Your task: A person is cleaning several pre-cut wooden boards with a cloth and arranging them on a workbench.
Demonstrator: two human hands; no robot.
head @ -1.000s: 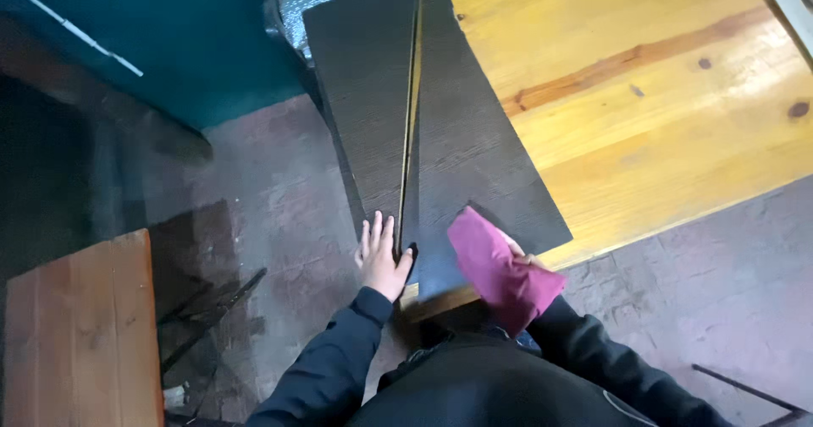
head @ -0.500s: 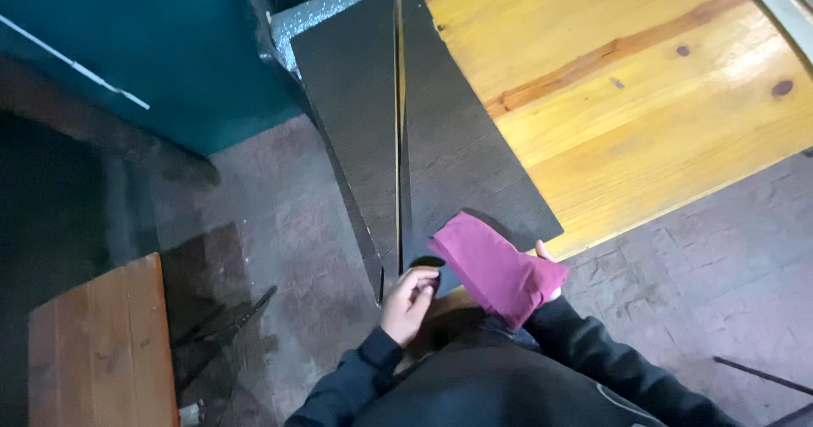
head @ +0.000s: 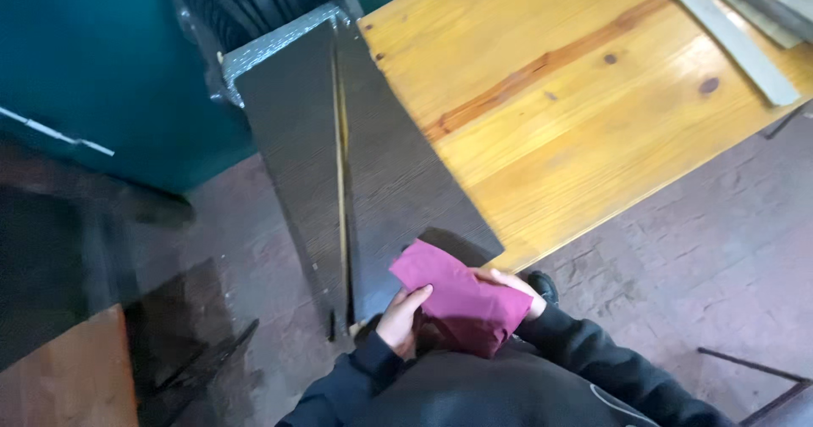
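Both hands are closed on the cloth (head: 461, 302), a magenta piece held close to the chest at about 6 o'clock in the view; the left hand (head: 401, 317) pinches its near-left edge, thumb on top, and the right hand (head: 508, 285) grips the far-right side with fingers curled over the fabric, so the cloth seems to be kept spread flat between them rather than bunched; it hangs just over the near end of the boards (head: 356, 165), not clearly touching them. Those two dark boards run from 6 towards 12 o'clock, side by side with a thin pale seam between; their right part rests on the worktop (head: 593, 105), a yellow pine top filling the 1 to 3 o'clock side, while the left part overhangs the floor (head: 720, 258). At 12 o'clock a grey textured edge caps the boards, with dark ribbed objects behind; a teal wall (head: 102, 71) stands at 10 o'clock; pale strips (head: 728, 42) lie at 2 o'clock; a brown wooden surface (head: 59, 376) sits at 8 o'clock; nothing lies between the cloth and the boards.
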